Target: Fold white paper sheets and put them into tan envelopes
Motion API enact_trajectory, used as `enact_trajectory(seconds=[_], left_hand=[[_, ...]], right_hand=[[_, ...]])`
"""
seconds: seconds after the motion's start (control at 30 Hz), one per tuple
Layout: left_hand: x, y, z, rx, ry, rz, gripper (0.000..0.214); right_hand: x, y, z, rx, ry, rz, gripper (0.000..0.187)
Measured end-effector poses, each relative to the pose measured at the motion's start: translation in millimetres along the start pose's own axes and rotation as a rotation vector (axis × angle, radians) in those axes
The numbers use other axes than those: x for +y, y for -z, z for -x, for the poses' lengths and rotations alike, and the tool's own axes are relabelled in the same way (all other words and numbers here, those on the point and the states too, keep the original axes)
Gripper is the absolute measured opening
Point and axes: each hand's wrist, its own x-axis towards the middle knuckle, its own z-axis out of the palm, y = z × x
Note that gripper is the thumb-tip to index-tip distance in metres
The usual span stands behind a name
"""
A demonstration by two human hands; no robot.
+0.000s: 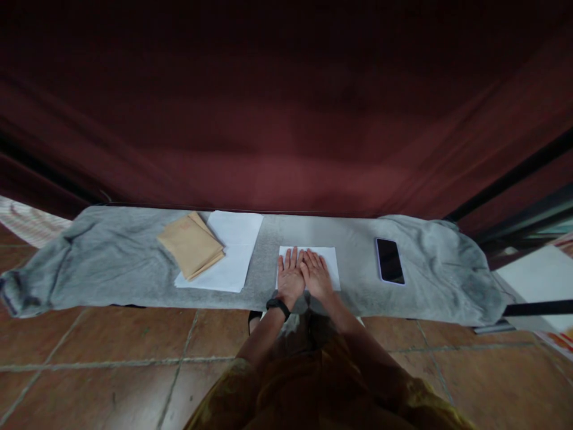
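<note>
A small white sheet of paper (pixel 330 258), possibly folded, lies on the grey cloth in front of me. My left hand (pixel 290 276), with a black band at its wrist, rests flat on the paper's left part, fingers stretched forward. Beside it my right hand (pixel 317 276) lies flat too, its thumb side touching the left hand. Neither hand grips anything. Much of the paper is covered by the hands, so I cannot tell how many layers it has.
Brown envelopes (pixel 190 245) lie stacked on larger white sheets (pixel 239 251) at the left. A phone (pixel 390 261) lies to the right. Grey cloth (pixel 120 257) covers the narrow table. A dark red curtain (pixel 277 131) hangs behind; below is a tiled floor (pixel 125 334).
</note>
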Motion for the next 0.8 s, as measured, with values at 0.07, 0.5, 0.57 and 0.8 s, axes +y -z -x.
enact_trajectory(seconds=[0.07, 0.5, 0.57, 0.8], left_hand=[[1, -0.4, 0, 0.007, 0.01, 0.006, 0.058], [1, 0.6, 0, 0.041, 0.009, 0.021, 0.061], [1, 2.7, 1, 0.039, 0.012, 0.011, 0.062], [-6, 6.5, 9, 0.032, 0.037, -0.01, 0.07]], right_hand=[[4, 0, -4, 0.004, -0.009, 0.03, 0.053], [41, -4, 11, 0.082, -0.061, 0.162, 0.053], [45, -4, 16, 0.101, -0.075, 0.167, 0.055], [57, -1, 29, 0.153, -0.084, 0.176, 0.058]])
